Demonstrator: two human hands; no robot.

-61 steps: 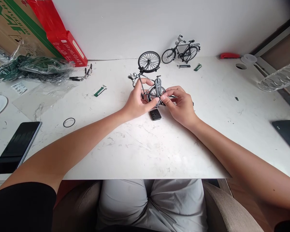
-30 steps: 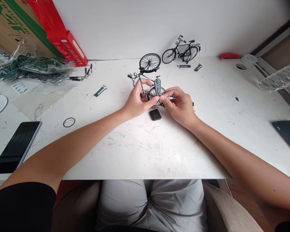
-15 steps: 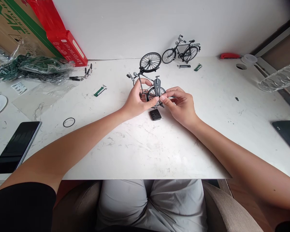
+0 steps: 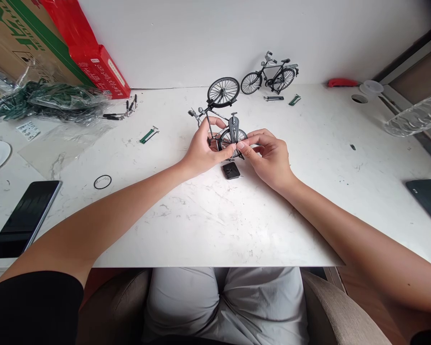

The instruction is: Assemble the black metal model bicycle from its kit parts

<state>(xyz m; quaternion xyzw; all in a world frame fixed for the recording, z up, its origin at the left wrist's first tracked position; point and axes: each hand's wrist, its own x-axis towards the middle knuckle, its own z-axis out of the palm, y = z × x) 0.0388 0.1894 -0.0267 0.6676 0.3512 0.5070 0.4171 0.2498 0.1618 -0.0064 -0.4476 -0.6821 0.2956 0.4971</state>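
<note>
Two hands (image 4: 237, 153), two model bicycles (image 4: 221, 117)

Upper centre: finished model bicycle (image 4: 270, 73) upright by the wall.
Upper left: red box (image 4: 93, 57), bag of green parts (image 4: 46, 99).
Lower left: dark phone (image 4: 23, 218), black ring (image 4: 102, 181).
Far right: black tablet (image 4: 429, 194).

Legible text — none. Red box (image 4: 93, 57): white label patches with print, too small to read. Cardboard carton (image 4: 17, 38): large green characters, cropped at the frame edge, unreadable. Small printed slip (image 4: 28, 130) beside the plastic bags — marks not resolvable.
</note>
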